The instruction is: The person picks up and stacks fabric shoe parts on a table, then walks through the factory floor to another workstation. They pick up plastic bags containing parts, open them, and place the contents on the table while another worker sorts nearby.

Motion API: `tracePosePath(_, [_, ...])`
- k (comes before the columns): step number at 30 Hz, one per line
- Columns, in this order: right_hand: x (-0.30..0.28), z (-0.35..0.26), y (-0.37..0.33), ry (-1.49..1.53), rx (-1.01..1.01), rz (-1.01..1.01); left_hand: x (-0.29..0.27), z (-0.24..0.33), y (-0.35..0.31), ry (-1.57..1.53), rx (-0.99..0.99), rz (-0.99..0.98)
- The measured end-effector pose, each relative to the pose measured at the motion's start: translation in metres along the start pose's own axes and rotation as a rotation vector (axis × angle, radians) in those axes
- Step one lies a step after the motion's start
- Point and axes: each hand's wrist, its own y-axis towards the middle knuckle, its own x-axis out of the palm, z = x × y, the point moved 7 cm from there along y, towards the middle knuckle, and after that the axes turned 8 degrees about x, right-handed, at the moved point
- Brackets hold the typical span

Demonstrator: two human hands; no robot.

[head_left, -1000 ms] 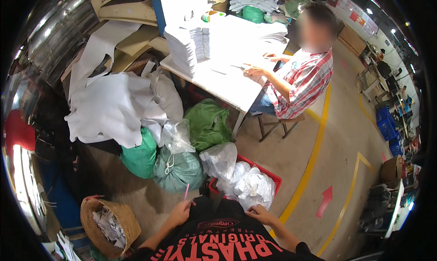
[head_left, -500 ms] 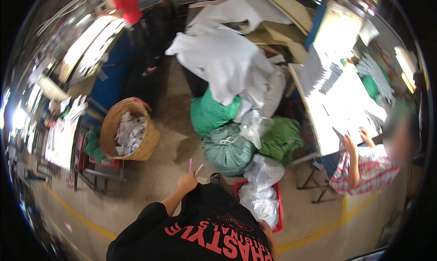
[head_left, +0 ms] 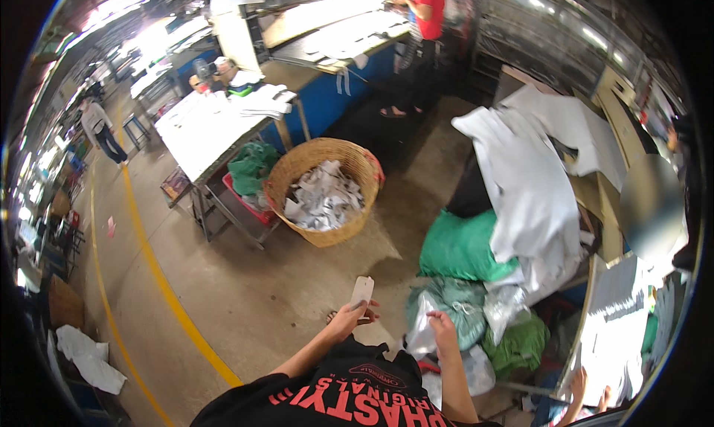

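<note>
My left hand (head_left: 346, 319) is closed on a small white flat piece (head_left: 363, 287), shaped like a card with rounded top corners, which stands up from the fingers. To the right, my right hand (head_left: 443, 332) is raised with finger and thumb pinched at the edge of a whitish, see-through plastic bag (head_left: 422, 327). That bag hangs in front of a tied grey-green sack (head_left: 457, 299). More clear bags (head_left: 480, 369) lie below my right forearm, and the red crate under them is mostly hidden.
A wicker basket (head_left: 327, 237) of white scraps stands ahead, beside a worktable (head_left: 212, 129). Green sacks (head_left: 465, 245) and draped white sheets (head_left: 524, 181) are piled at right. One co-worker's hands (head_left: 587, 390) rest at a right-hand table; a person in red (head_left: 428, 18) stands far off.
My view has swung left. My right hand has risen from beside the crate and now pinches a plastic bag. In my left hand the white piece now shows broadside; the pink pen-like stick no longer shows.
</note>
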Motion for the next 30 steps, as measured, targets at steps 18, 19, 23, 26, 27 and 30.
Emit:
tracePosePath(18, [0.532, -0.218, 0.159, -0.504, 0.35, -1.21, -0.298, 0.26, 0.062, 0.294, 0.569, 0.626])
tracePosePath(19, [0.547, -0.24, 0.187, -0.651, 0.234, -1.19, -0.311, 0.271, 0.073, 0.355, 0.525, 0.608])
tracePosePath(23, [0.628, -0.324, 0.243, -0.496, -0.214, -1.155, -0.352, 0.319, 0.114, 0.194, 0.476, 0.478])
tracePosePath(26, [0.705, -0.346, 0.242, -0.427, -0.081, -1.419, -0.378, 0.364, 0.127, 0.127, 0.448, 0.363])
tracePosePath(27, [0.726, -0.347, 0.236, -0.414, 0.015, -1.532, -0.387, 0.374, 0.127, 0.096, 0.431, 0.378])
tracePosePath(30, [0.787, -0.354, 0.243, -0.354, 0.108, -1.564, -0.423, 0.398, 0.124, 0.061, 0.458, 0.465])
